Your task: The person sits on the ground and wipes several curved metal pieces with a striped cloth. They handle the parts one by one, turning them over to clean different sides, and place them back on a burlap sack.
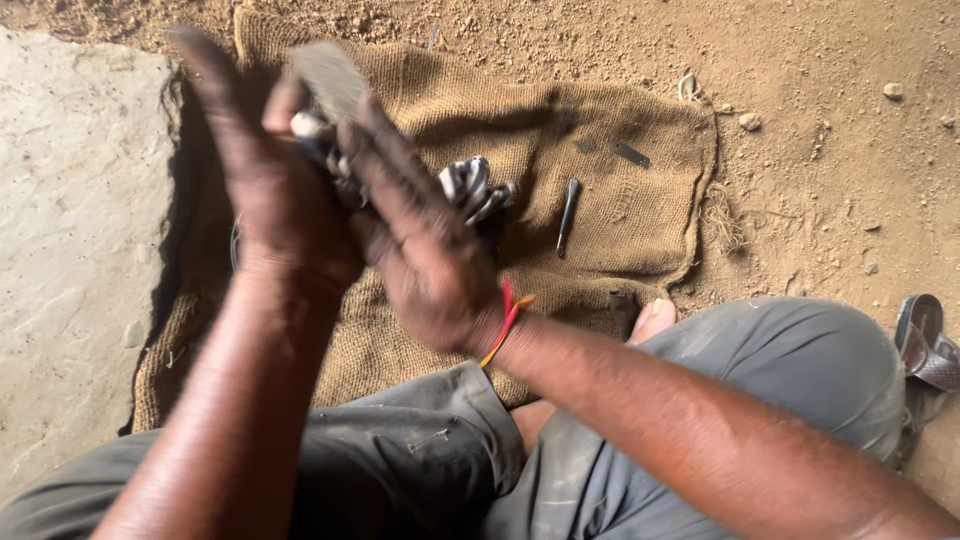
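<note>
**Gripping a bundle of metal pieces over a burlap sack**

Sitting on bare dirt, the person held both hands together above a burlap sack (620, 200) spread on the ground. The left hand (275, 185) was raised at about eleven o'clock in the view, its palm turned inward and its fingers (205, 70) stretched upward and blurred. The right hand (420, 245) pressed against it from the three o'clock side, fingers curled narrowly around a dark bundle of metal pieces (475, 190) whose shiny rounded ends stuck out to the right of the knuckles. A flat grey piece (330, 75) showed at twelve o'clock above the two hands, pinched between them; its exact kind could not be told because of blur. How tightly the left hand closed on the bundle could not be told either.

A red and orange thread (508, 315) circled the right wrist. On the sack, just to the three o'clock side of the bundle, lay a slim dark tool (568, 212), apart from the hands. Farther toward two o'clock lay a small flat dark strip (631, 154). A pale stone slab (70, 250) bordered the sack at nine o'clock. Grey trousers (780, 370) covered the knees at six o'clock, and a sandal (925, 350) rested on the dirt at four o'clock, well apart from everything else.
</note>
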